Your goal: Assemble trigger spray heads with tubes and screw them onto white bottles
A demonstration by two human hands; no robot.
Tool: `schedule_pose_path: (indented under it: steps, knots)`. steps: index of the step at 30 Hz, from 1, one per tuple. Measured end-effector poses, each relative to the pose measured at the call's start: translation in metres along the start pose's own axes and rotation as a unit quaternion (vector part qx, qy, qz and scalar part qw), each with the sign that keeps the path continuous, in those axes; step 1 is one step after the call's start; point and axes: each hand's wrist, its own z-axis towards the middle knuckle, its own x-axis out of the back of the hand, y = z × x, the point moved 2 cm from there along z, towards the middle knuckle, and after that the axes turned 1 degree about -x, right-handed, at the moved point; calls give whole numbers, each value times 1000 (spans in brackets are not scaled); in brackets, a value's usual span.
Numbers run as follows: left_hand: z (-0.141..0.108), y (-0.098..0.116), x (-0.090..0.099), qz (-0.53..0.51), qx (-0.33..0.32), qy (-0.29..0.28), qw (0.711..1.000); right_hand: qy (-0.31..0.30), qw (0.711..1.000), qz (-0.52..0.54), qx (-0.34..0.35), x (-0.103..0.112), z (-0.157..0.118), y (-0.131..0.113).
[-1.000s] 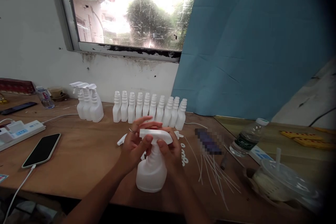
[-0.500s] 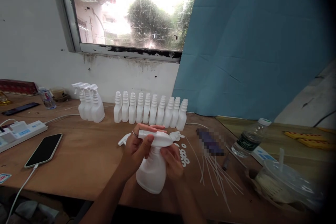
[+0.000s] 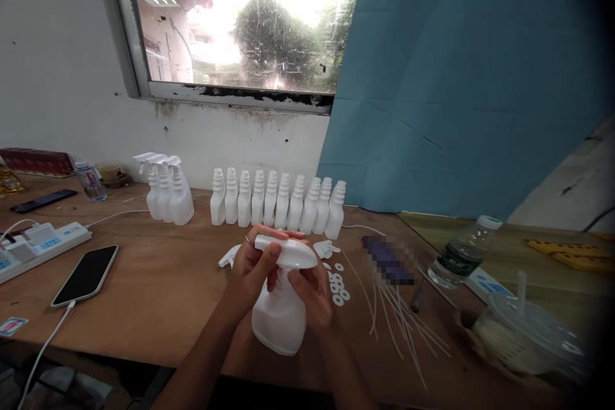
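Observation:
A white spray bottle (image 3: 279, 323) stands at the front edge of the table with a white trigger spray head (image 3: 293, 252) on its neck. My left hand (image 3: 254, 269) is closed round the nozzle end of the spray head, thumb on its near side. My right hand (image 3: 310, 288) grips the collar under the head's rear, thumb pressed on the neck. The trigger and part of the neck are hidden by my fingers. Behind my hands lie loose spray heads (image 3: 326, 248), and white ring washers (image 3: 337, 288) are scattered to the right.
Several headless white bottles (image 3: 271, 202) line the wall. Three bottles with spray heads (image 3: 168, 192) stand left of them. Thin white tubes (image 3: 401, 327) lie right, near a water bottle (image 3: 456, 256) and a lidded cup (image 3: 523, 333). A phone (image 3: 86, 275) and power strip (image 3: 48, 246) lie left.
My right thumb has shifted up and left across the collar, and the right fingers have wrapped further round the spray head. My left hand keeps its hold; the view has shifted slightly.

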Motion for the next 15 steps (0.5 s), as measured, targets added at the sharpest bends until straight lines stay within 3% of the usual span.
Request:
schedule_pose_path:
  steps: [5, 15]
  knots:
    - [1, 0, 0, 0, 0, 2, 1000, 10, 999, -51, -6, 6, -1, 6]
    - [1, -2, 3, -1, 2, 2, 1000, 1, 1000, 9, -2, 12, -3, 12]
